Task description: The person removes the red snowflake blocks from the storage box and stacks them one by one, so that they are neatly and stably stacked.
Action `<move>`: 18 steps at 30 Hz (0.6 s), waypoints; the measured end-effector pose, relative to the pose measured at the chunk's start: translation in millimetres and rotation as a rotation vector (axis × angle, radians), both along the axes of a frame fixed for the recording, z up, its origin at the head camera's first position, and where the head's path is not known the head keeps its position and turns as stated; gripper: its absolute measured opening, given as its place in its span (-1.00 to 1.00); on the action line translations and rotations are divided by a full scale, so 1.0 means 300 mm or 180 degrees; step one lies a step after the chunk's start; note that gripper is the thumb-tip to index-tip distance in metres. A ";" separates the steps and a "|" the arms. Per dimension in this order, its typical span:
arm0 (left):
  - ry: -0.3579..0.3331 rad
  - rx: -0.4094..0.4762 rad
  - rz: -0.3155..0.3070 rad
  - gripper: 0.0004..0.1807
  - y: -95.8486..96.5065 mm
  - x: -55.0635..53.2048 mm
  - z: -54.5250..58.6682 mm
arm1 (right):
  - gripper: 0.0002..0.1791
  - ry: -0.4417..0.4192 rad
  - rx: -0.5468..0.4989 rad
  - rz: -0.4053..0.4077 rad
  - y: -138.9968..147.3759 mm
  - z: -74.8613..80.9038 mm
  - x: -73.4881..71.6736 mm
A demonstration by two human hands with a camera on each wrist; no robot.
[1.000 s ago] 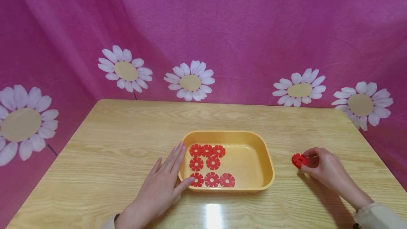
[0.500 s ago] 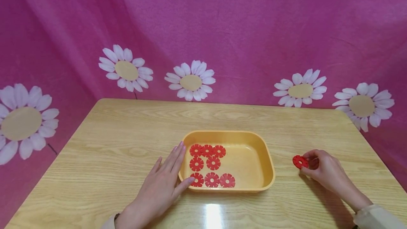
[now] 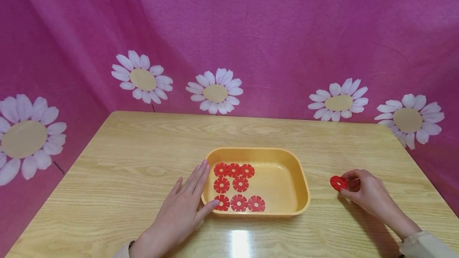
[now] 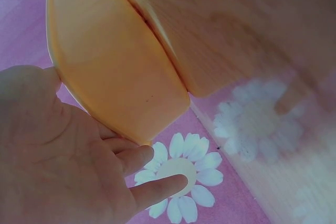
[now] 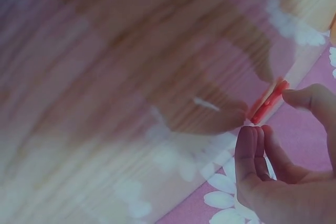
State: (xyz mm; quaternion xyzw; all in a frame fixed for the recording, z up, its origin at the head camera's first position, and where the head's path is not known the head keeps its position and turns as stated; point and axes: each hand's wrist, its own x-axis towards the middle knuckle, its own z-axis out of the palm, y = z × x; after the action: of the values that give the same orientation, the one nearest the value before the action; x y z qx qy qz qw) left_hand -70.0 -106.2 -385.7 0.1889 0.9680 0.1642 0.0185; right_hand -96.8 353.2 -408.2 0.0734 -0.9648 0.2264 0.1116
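Note:
An orange-yellow plastic tray (image 3: 287, 182) sits on the table. In it lie several red notched plastic discs (image 3: 240, 184), in rows toward its left side. My left hand (image 3: 179, 208) rests along the tray's left rim, fingers straight and thumb reaching over the near corner; the left wrist view has the fingers against the outer wall (image 4: 121, 61). To the right of the tray, my right hand (image 3: 369, 190) holds another red notched disc (image 3: 338, 183) between thumb and fingertips. In the right wrist view this disc (image 5: 269, 102) appears edge-on, close against the table.
The wood-grain table (image 3: 161, 142) is glossy, with a bright reflection at its front. A pink cloth (image 3: 272, 43) printed with white daisies hangs behind it and along the left side.
The disc in my right hand has tipped flatter and shifted very slightly toward me. My left hand and the tray stay where they were.

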 end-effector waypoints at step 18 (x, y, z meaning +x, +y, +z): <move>0.0024 0.0032 0.0005 -0.06 0.001 0.003 -0.001 | -0.59 0.0469 -0.0371 0.0433 -0.120 0.132 -0.024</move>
State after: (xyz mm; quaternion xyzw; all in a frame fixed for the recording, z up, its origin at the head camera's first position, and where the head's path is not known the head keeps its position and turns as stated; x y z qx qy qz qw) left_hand -69.2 -106.1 -386.0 0.1890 0.9673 0.1684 0.0137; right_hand -104.1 317.2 -368.6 0.1485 -0.9320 0.2832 0.1706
